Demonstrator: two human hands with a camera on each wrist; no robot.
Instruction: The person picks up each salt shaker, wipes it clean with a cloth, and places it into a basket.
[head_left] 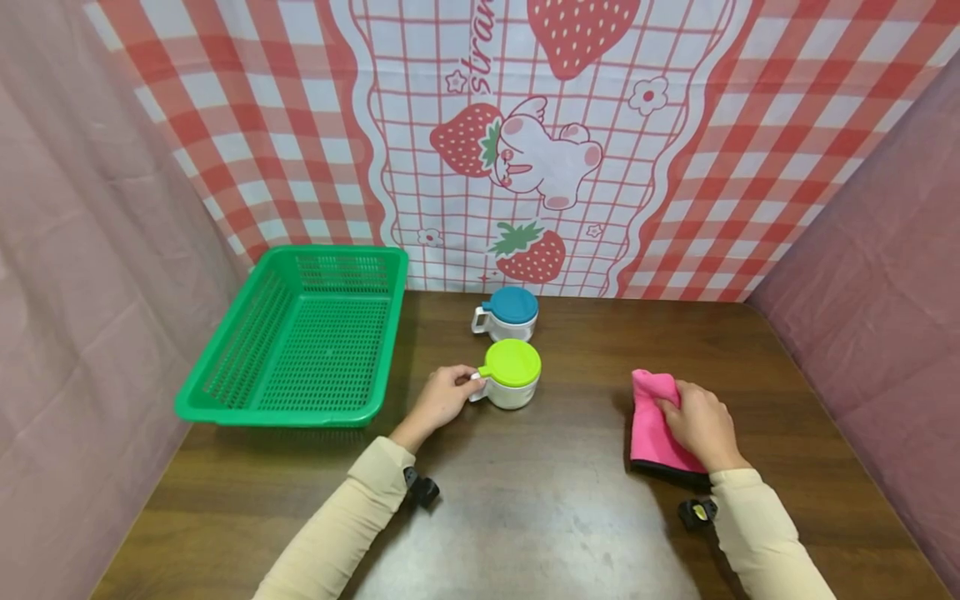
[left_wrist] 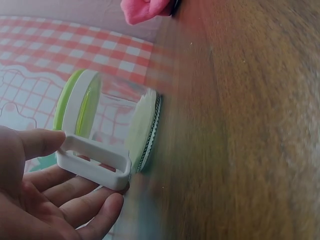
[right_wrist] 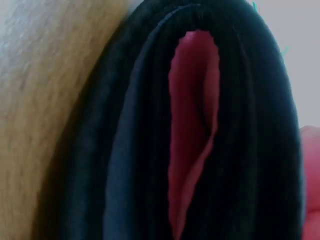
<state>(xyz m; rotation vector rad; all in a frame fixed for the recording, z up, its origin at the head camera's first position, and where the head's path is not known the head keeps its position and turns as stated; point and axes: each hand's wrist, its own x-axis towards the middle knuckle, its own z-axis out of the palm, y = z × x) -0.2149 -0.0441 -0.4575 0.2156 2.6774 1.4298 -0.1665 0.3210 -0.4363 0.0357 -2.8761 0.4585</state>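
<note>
A clear seasoning jar with a lime-green lid (head_left: 513, 362) and white handle (left_wrist: 95, 162) stands upright on the table. My left hand (head_left: 442, 400) pinches that handle, thumb on its upper end and fingers behind it in the left wrist view. Pale contents show low in the jar. Just behind stands a similar jar with a blue lid (head_left: 513, 305), its handle pointing left. Over on the right, my right hand (head_left: 703, 425) grips a folded pink cloth (head_left: 652, 425) with a black edge. Dark folds of the cloth (right_wrist: 195, 120) fill most of the right wrist view.
A green slotted plastic basket (head_left: 378, 408) sits at the left of the brown wooden table (head_left: 525, 517). Close behind the jars hangs a checked strawberry curtain (head_left: 420, 167). Pink fabric walls (head_left: 885, 192) border both sides.
</note>
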